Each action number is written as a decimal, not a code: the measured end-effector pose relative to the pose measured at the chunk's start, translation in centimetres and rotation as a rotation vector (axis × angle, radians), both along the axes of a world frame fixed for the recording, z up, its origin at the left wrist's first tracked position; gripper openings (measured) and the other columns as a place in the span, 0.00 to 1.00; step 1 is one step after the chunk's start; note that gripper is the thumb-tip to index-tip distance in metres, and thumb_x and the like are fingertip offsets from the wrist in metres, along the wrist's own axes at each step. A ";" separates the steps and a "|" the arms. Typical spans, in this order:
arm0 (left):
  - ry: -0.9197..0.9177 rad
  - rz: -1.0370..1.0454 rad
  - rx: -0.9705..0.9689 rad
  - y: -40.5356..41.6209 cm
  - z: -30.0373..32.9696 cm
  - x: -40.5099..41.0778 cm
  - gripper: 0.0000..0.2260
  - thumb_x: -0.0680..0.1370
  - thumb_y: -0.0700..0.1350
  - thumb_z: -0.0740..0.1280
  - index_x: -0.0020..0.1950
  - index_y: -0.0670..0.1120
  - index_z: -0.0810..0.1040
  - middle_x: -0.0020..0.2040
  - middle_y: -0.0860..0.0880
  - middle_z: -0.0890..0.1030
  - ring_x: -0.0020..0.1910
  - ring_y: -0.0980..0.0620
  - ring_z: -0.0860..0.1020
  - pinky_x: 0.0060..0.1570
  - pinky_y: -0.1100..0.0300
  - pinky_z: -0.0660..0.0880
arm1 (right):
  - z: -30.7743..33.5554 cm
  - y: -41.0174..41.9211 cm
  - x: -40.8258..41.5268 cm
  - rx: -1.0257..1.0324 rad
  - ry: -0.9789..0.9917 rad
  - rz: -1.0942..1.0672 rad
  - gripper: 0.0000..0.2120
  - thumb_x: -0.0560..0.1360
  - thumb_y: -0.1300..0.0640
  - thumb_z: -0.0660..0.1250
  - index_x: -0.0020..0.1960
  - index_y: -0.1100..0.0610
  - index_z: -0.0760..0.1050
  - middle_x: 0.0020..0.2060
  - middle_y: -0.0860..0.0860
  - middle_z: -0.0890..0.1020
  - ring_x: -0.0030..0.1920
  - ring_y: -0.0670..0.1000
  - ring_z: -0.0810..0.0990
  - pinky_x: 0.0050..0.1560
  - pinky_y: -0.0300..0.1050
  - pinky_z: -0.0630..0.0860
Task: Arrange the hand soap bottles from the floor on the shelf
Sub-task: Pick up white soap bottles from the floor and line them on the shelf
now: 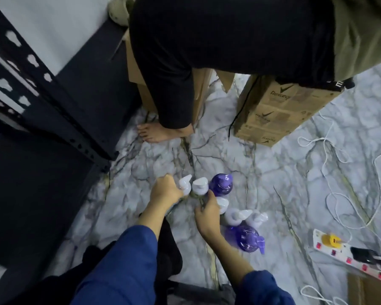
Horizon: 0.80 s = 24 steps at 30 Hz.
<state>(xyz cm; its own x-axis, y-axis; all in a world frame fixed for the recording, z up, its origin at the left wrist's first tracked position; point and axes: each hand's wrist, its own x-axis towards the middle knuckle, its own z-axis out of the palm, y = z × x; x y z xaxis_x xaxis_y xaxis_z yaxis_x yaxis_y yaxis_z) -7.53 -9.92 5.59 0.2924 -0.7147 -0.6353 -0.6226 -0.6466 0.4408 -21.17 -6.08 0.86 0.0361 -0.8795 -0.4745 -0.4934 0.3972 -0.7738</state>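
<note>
The left hand (pixel 166 190) covered most of a white-pump soap bottle (pixel 185 185), so how its fingers lay could not be made out. The right hand (pixel 207 213) hid the body of another white-capped bottle (pixel 222 204). Motion blur smeared the black slotted-metal shelf (pixel 42 89), cut off at the left edge. A second person in black trousers (pixel 207 51) was cropped at the top. The brown cardboard box's (pixel 277 111) print was partly unreadable.
</note>
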 end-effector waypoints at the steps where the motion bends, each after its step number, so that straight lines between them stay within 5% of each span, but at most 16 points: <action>1: 0.021 0.019 0.031 -0.1 -1.1 -0.1 0.22 0.73 0.44 0.71 0.65 0.39 0.72 0.62 0.41 0.75 0.60 0.42 0.75 0.49 0.59 0.71 | -1.3 -0.6 0.3 -0.002 -0.029 -0.015 0.26 0.69 0.66 0.59 0.67 0.56 0.65 0.57 0.51 0.77 0.56 0.49 0.77 0.58 0.44 0.74; 5: 0.123 0.059 0.046 0.3 -6.1 -0.2 0.19 0.69 0.38 0.72 0.59 0.40 0.75 0.58 0.41 0.79 0.53 0.45 0.77 0.40 0.62 0.68 | -3.2 -3.0 1.7 -0.016 -0.069 -0.088 0.28 0.69 0.72 0.58 0.67 0.57 0.64 0.59 0.52 0.75 0.57 0.51 0.76 0.61 0.45 0.73; 8: 0.169 0.116 0.022 0.5 -8.6 -0.3 0.23 0.70 0.37 0.71 0.65 0.42 0.73 0.59 0.43 0.79 0.56 0.46 0.76 0.41 0.66 0.65 | -5.3 -3.9 2.4 -0.006 -0.039 -0.144 0.30 0.71 0.71 0.59 0.71 0.57 0.60 0.62 0.51 0.73 0.60 0.48 0.73 0.64 0.46 0.70; 11: 0.189 0.195 -0.066 0.4 -10.3 -0.3 0.24 0.70 0.38 0.73 0.66 0.43 0.73 0.60 0.45 0.79 0.58 0.47 0.76 0.43 0.70 0.64 | -7.3 -4.5 3.1 -0.159 0.029 -0.197 0.08 0.71 0.65 0.62 0.48 0.55 0.70 0.43 0.53 0.77 0.43 0.51 0.77 0.46 0.53 0.76; 13: 0.211 0.185 -0.082 0.3 -11.5 -0.1 0.27 0.71 0.42 0.74 0.68 0.46 0.72 0.61 0.46 0.79 0.59 0.47 0.76 0.46 0.68 0.67 | -8.5 -4.8 3.4 -0.194 0.081 -0.203 0.05 0.69 0.64 0.62 0.43 0.57 0.69 0.39 0.53 0.76 0.40 0.52 0.77 0.42 0.54 0.75; 17: 0.227 0.153 -0.111 -0.4 -13.1 0.5 0.24 0.71 0.44 0.74 0.65 0.48 0.73 0.59 0.50 0.79 0.58 0.49 0.76 0.42 0.70 0.64 | -10.3 -4.4 3.2 -0.177 0.171 -0.157 0.07 0.68 0.63 0.63 0.45 0.56 0.71 0.42 0.53 0.77 0.44 0.53 0.77 0.47 0.55 0.76; 20: 0.239 0.116 -0.121 -0.7 -14.2 1.2 0.25 0.69 0.43 0.75 0.65 0.47 0.73 0.59 0.49 0.80 0.58 0.47 0.77 0.45 0.65 0.67 | -10.2 -3.6 2.6 0.037 0.139 -0.183 0.06 0.74 0.62 0.66 0.44 0.52 0.71 0.38 0.55 0.75 0.40 0.43 0.75 0.50 0.36 0.72; 24: 0.223 0.124 -0.164 -0.7 -15.4 1.9 0.31 0.66 0.44 0.78 0.67 0.47 0.72 0.60 0.47 0.80 0.59 0.47 0.77 0.52 0.58 0.74 | -11.5 -2.8 2.4 0.170 0.117 -0.158 0.13 0.74 0.58 0.69 0.53 0.48 0.69 0.45 0.45 0.76 0.48 0.46 0.76 0.48 0.36 0.67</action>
